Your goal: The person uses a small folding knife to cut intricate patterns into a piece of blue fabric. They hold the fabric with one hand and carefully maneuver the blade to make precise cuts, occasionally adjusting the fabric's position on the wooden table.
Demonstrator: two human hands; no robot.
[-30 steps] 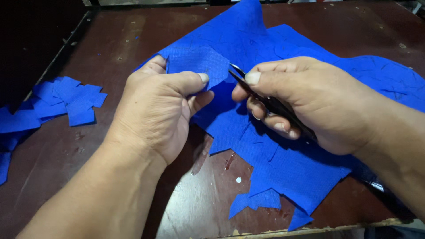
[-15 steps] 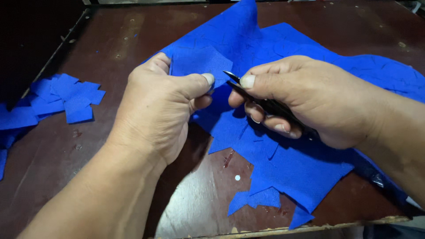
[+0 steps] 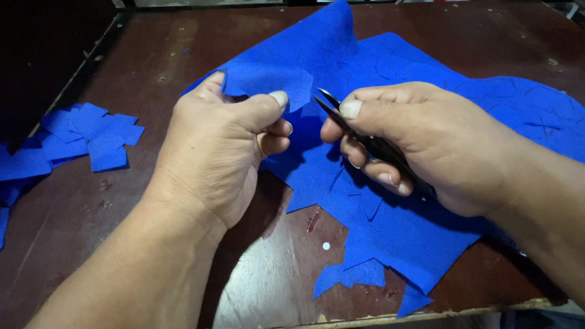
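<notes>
A large sheet of blue fabric with jagged cut edges lies across a dark brown table. My left hand pinches a raised flap of this fabric between thumb and fingers. My right hand grips small black scissors, whose slightly parted tips sit at the edge of the held flap, just right of my left thumb.
A pile of cut blue fabric pieces lies at the table's left side. The table's front edge runs along the bottom, worn and chipped. A small white speck lies on the wood near the fabric's lower edge.
Both hands stay at the flap. The scissors' tips have shifted a little along the fabric edge beside my left thumb.
</notes>
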